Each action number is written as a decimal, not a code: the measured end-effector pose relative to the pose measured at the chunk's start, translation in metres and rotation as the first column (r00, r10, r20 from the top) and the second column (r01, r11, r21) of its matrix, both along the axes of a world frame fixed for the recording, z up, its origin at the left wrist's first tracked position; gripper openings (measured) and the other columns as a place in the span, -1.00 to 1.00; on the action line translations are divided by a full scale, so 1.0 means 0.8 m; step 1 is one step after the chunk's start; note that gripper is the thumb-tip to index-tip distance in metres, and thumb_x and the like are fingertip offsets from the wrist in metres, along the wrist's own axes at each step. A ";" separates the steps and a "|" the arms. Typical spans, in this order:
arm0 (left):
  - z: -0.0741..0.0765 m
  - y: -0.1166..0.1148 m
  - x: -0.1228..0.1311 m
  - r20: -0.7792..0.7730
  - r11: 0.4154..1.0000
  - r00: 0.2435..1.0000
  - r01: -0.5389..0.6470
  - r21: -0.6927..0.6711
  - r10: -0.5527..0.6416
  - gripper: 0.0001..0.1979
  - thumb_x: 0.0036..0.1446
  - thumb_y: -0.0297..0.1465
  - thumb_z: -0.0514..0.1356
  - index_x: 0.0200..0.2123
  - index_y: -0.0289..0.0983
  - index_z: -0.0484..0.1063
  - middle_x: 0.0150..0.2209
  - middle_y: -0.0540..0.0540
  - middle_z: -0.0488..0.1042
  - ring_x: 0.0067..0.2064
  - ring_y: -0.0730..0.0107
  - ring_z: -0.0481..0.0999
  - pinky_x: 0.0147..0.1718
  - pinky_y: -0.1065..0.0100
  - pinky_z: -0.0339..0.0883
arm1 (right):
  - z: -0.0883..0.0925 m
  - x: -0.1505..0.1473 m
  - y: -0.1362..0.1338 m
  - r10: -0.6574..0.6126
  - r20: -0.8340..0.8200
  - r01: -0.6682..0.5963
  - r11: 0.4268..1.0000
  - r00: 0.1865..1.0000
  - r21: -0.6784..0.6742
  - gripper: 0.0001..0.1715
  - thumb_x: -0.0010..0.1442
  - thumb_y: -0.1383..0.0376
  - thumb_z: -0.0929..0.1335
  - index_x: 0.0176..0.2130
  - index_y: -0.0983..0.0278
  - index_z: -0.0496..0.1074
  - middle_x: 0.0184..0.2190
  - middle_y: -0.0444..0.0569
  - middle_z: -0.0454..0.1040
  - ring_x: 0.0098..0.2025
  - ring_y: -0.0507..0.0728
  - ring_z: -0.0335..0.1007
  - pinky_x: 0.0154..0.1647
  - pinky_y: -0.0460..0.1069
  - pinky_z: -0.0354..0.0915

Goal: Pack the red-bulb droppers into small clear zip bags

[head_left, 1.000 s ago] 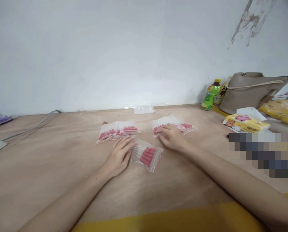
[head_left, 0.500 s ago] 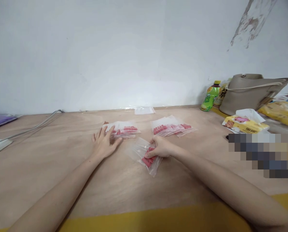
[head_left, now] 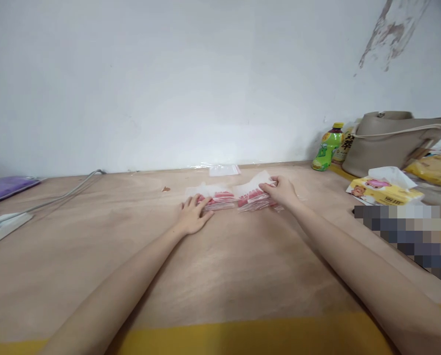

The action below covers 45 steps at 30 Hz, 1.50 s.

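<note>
Two piles of clear plastic bags with red pieces inside lie side by side at the middle of the table, their edges meeting. My left hand (head_left: 193,215) rests with fingers spread on the near left side of the left pile (head_left: 223,194). At the right pile (head_left: 250,197), my right hand (head_left: 282,191) grips the right edge of the bags, thumb in front and the other fingers partly hidden. The bags in this pile overlap and their far ends tilt up a little. What exactly the red pieces are is too small to tell.
Flat bags (head_left: 224,170) lie by the wall. A small brown scrap (head_left: 166,189) is left of the piles. To the right stand a green drink bottle (head_left: 327,148), a grey-beige bag (head_left: 379,143) and a tissue pack (head_left: 385,190). A cable (head_left: 70,187) and purple item (head_left: 9,188) are at left.
My right hand has moved away from me and right, from the near bag to the right pile; that bag no longer lies in front. The left hand and left pile have shifted right, against the other pile.
</note>
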<state>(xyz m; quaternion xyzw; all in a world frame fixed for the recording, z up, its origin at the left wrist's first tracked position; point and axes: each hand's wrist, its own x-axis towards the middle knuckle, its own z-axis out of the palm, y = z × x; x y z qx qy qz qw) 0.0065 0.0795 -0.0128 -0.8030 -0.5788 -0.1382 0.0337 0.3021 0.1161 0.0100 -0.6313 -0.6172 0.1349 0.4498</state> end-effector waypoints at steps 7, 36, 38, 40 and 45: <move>-0.008 0.014 0.094 0.039 0.998 0.997 0.060 0.025 -0.061 -0.50 0.15 -0.08 -0.05 0.15 -0.02 0.08 0.19 -0.18 0.04 0.17 -0.10 0.02 0.01 -0.11 -0.08 | 0.009 0.000 -0.019 -0.195 0.389 0.116 0.969 0.900 0.217 -0.63 0.03 0.20 0.27 -0.18 0.35 0.41 -0.21 0.15 0.41 -0.13 0.25 0.27 -0.13 0.10 0.13; -0.007 -0.034 -0.017 0.113 0.990 0.986 0.112 0.085 -0.122 -0.54 0.18 -0.23 0.00 0.13 -0.22 0.17 0.13 -0.20 0.19 0.15 0.10 0.18 0.06 0.10 0.15 | -0.030 -0.115 -0.053 0.301 0.810 -0.712 0.676 0.504 0.192 -0.55 0.18 0.15 0.19 0.00 0.30 0.29 -0.06 0.05 0.38 0.00 0.15 0.21 0.11 0.12 -0.05; -0.009 -0.033 -0.013 0.115 0.987 0.984 0.127 0.096 -0.138 -0.50 0.16 -0.21 0.02 0.15 -0.25 0.13 0.16 -0.24 0.14 0.16 0.07 0.15 0.05 0.09 0.15 | -0.032 -0.118 -0.048 0.289 0.799 -0.689 0.695 0.527 0.203 -0.61 0.17 0.21 0.21 -0.04 0.30 0.33 -0.14 0.04 0.43 -0.08 0.14 0.25 0.04 0.10 -0.01; -0.010 -0.033 -0.012 0.142 0.979 0.977 0.140 0.147 -0.161 -0.45 0.14 -0.22 0.06 0.16 -0.29 0.10 0.18 -0.27 0.09 0.18 0.05 0.11 0.05 0.08 0.15 | -0.035 -0.118 -0.043 0.219 0.799 -0.642 0.724 0.560 0.252 -0.69 0.16 0.29 0.21 -0.10 0.28 0.37 -0.21 0.03 0.46 -0.13 0.14 0.25 -0.04 0.10 -0.02; -0.010 -0.028 -0.020 0.205 0.924 0.936 0.215 0.316 -0.288 -0.53 0.12 -0.32 0.12 0.09 -0.28 0.15 0.02 -0.21 0.32 0.02 0.19 0.35 -0.06 0.20 0.31 | -0.041 -0.115 -0.034 0.103 0.812 -0.595 0.734 0.574 0.327 -0.74 0.18 0.32 0.21 -0.38 0.24 0.46 -0.44 -0.04 0.46 -0.27 0.09 0.19 -0.19 0.08 -0.12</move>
